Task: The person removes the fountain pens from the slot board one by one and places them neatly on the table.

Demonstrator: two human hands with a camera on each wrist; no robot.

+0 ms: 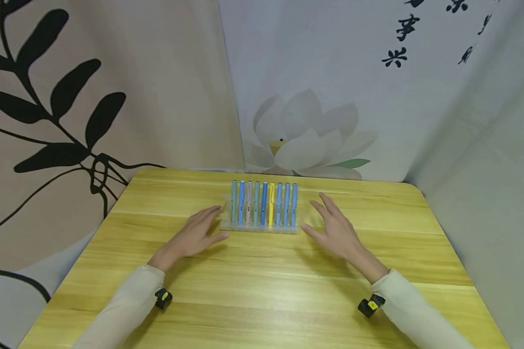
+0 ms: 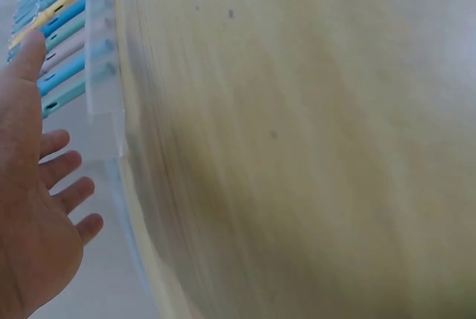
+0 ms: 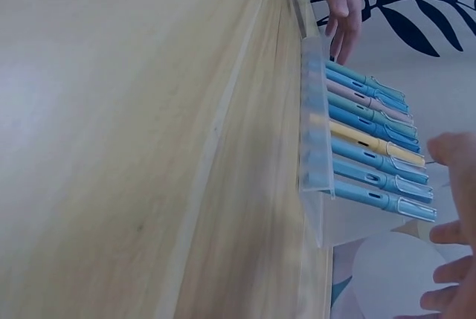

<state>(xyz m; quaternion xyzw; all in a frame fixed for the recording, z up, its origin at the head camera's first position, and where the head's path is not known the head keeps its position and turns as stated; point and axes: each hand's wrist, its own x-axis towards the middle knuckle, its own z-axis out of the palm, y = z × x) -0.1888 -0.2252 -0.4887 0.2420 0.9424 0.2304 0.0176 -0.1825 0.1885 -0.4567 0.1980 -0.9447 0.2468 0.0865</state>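
A clear plastic pen stand [image 1: 258, 230] sits toward the back of the table and carries a row of upright pens in blue, green, pinkish grey and yellow. The yellow pen [image 1: 271, 203] stands right of the middle. Just left of the stand is my left hand [image 1: 195, 233], fingers extended and thumb toward the front corner. On the other side, my right hand [image 1: 335, 228] has its fingers spread, with a gap between it and the stand. Both palms face inward. In the right wrist view, clips show on the pens [image 3: 375, 143]. Neither hand holds anything.
The wooden table [image 1: 262, 291] has its back edge close to a curtain [image 1: 179, 97] printed with dark leaves and a white panel with a lotus [image 1: 310, 140]. A pale cloth [image 1: 484, 145] hangs along the right side. Each wrist wears a small black camera [image 1: 163, 298].
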